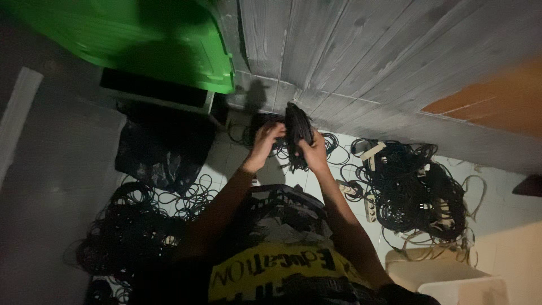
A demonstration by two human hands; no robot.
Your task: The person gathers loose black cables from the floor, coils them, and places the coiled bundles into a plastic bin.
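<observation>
Both of my hands hold a folded bundle of black cable (pixel 297 129) in front of me, over a tiled floor. My left hand (pixel 265 144) grips the bundle's left side with fingers curled on the strands. From below and to the right, my right hand (pixel 314 151) clasps it. Loose ends of the bundle hang down between my hands. Under my forearms stands a dark plastic crate (pixel 285 199), partly hidden by my arms.
A large heap of tangled black cables (pixel 415 189) with pale power strips lies at the right. More coiled cables (pixel 132 223) cover the floor at the left. A green bin (pixel 141 39) stands top left, a grey plank wall (pixel 361 56) behind, a pale box (pixel 440 277) bottom right.
</observation>
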